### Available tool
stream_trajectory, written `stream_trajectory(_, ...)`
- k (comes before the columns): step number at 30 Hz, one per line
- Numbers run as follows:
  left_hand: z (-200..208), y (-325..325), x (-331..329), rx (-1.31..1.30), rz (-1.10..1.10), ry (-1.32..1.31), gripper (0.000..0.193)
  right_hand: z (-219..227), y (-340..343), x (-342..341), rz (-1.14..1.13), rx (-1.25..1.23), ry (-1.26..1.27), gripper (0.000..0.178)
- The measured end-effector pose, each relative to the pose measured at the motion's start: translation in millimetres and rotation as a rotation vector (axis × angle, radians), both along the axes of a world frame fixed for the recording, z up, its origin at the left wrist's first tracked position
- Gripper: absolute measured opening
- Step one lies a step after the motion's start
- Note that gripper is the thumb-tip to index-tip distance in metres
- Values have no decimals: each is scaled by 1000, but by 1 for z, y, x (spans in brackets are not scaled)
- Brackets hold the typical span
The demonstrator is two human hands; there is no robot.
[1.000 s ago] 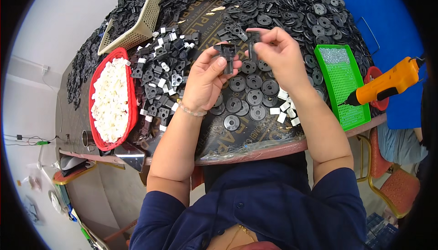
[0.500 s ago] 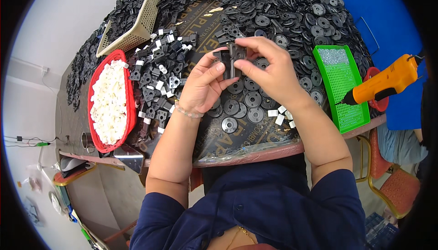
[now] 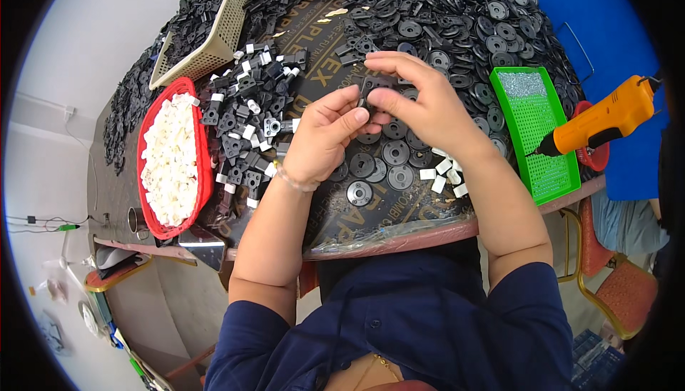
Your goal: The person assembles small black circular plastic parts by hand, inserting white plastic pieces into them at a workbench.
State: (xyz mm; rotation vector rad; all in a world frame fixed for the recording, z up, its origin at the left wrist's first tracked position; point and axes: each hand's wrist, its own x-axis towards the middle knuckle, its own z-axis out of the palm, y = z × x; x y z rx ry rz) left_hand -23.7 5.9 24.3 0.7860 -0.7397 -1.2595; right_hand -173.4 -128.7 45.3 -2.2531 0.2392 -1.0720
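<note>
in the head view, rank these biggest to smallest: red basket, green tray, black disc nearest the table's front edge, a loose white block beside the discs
1. Red basket, clearly the tallest
2. Green tray
3. Black disc
4. Loose white block

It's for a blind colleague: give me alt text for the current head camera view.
A left hand and right hand hold a black workpiece above a table strewn with black discs. A red basket of white pieces sits left; an orange power tool and green tray, right.
</note>
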Motion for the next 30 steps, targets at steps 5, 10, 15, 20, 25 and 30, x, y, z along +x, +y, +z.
stream_trajectory(5, -2, 1, -8, 127, 165, -502, 31, 0, -11, -5, 227, 650, 186, 26)
stream_trajectory(10, -4, 3, -7, 115, 288, -822, 27, 18, -2, -9, 198, 703, 301, 23)
stream_trajectory(15, 3, 2, -7, 165, 293, -864, 27, 20, -4, -13, 206, 612, 283, 29)
stream_trajectory(20, -1, -4, 4, 158, 295, -386, 20, 26, -12, -39, -189, 91, 508, 49)
stream_trajectory(25, -17, -4, 24, 35, 292, 74, 15, 5, -16, -38, -89, -203, 1120, 24)
stream_trajectory(30, -8, -4, 19, 85, 261, 187, 26, 3, -21, -31, -146, -178, 782, 16)
